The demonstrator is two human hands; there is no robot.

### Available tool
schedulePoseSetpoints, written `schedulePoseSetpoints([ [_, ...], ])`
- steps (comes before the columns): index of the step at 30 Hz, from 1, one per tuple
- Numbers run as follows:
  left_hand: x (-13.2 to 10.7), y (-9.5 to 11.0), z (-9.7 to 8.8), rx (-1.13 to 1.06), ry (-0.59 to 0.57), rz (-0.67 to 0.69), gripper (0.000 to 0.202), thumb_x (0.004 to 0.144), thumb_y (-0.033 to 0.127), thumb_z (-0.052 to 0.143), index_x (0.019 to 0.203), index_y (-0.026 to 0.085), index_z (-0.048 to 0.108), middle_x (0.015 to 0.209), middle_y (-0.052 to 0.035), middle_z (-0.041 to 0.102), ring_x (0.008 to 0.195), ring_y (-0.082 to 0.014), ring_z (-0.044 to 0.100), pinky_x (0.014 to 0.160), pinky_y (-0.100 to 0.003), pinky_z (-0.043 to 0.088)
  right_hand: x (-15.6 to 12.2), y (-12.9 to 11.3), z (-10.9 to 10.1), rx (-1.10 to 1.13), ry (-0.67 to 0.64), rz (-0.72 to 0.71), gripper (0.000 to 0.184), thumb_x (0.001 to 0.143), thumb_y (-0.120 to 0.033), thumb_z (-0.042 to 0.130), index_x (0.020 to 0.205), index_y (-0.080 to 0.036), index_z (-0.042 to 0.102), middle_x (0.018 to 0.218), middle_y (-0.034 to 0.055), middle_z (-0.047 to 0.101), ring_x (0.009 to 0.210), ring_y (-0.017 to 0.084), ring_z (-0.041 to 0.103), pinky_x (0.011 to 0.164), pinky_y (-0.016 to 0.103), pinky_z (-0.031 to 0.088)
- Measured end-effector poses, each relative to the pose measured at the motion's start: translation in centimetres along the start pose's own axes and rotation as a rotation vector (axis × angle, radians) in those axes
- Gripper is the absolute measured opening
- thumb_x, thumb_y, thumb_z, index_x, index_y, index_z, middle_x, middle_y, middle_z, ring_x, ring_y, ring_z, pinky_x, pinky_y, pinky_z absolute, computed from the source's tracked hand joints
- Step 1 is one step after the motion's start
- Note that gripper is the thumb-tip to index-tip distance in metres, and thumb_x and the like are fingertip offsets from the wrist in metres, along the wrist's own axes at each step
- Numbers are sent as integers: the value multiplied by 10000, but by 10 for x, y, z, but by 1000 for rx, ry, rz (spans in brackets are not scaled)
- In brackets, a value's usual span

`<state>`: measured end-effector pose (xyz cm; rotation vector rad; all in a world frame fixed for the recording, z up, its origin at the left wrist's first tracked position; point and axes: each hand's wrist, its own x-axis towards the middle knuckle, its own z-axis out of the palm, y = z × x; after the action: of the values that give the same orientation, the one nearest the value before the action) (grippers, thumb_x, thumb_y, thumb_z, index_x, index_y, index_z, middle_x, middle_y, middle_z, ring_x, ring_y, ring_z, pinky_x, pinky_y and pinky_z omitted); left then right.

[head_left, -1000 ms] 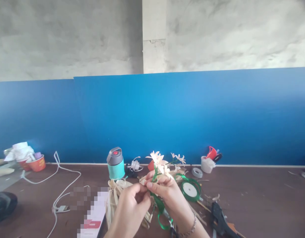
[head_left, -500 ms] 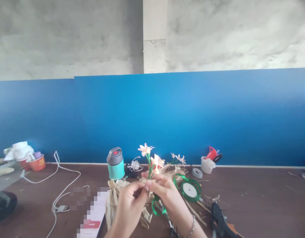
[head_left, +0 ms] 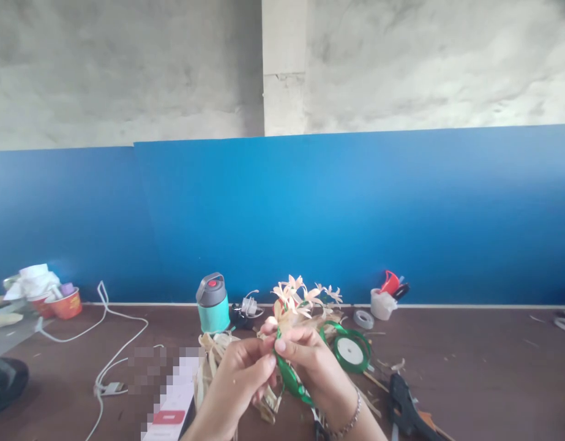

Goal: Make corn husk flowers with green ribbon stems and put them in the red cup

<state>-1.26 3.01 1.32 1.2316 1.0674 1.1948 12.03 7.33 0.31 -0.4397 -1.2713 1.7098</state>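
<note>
Pale cream artificial flowers stand up above my fingertips in the middle of the view. My left hand is closed in a pinch low on the flower stem. From the other side my right hand, with a bracelet on its wrist, pinches the green-wrapped stem just below the blooms. A strip of green ribbon hangs down between the two hands. The exact spot where the fingertips meet is partly hidden. Behind my right hand lies a white-centred spool of green ribbon.
Dry husk-like strips lie under and beside my hands. Close by are a black glue gun, a tape roll, a white cup with tools and a teal flask. A white cable runs at left; a blue partition rises behind.
The flower stem has turned and dropped a little, so more blooms face me. More green ribbon now shows, stretched below the fingers. Both hands keep their pinch.
</note>
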Motion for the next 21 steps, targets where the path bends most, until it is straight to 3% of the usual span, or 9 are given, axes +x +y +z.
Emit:
schedulePoseSetpoints([
  [4,-2,-1,1,257,93,134,215,753,311,535,591,169,526,491,37,451,456,-93,374,441,-210,277,0,1,8,-31,112,-24,173,636,-329,780,618,-159,752,599,28,621,553,124,520,528,243,409],
  [9,-3,-18,4,775,474,461,180,761,263,519,608,185,572,588,-30,605,545,-165,533,536,-255,360,0,1,21,-194,215,-132,212,682,-333,731,549,-168,722,564,14,589,617,148,506,616,272,420],
  [11,-2,-22,5,841,533,551,211,782,275,510,606,187,588,592,-40,620,562,-178,558,549,-260,371,1,1,22,-273,249,-178,207,716,-322,695,569,-180,724,610,23,604,687,174,527,675,294,434],
  [13,0,-21,4,761,469,521,239,811,298,495,641,180,616,599,-38,625,551,-167,557,532,-244,380,1,1,19,-342,266,-222,166,740,-296,667,633,-189,732,726,41,639,808,201,554,759,313,442],
  [16,3,-15,0,489,312,323,295,832,363,479,734,159,668,561,-20,601,480,-137,506,450,-214,368,-1,-1,14,-458,225,-282,126,767,-218,608,843,-199,708,933,56,636,920,205,567,815,319,456],
  [18,5,-11,-3,359,296,263,298,811,373,507,765,143,691,557,-19,599,479,-135,505,437,-208,370,-4,-4,13,-611,194,-312,259,755,-122,552,985,-209,633,976,49,617,902,187,575,795,308,470],
  [21,8,-8,-4,264,308,229,262,763,346,562,730,138,717,581,-31,633,522,-149,543,466,-209,401,-9,-4,17,-895,226,-395,339,698,-35,514,991,-201,550,928,41,598,875,186,569,775,304,467],
])
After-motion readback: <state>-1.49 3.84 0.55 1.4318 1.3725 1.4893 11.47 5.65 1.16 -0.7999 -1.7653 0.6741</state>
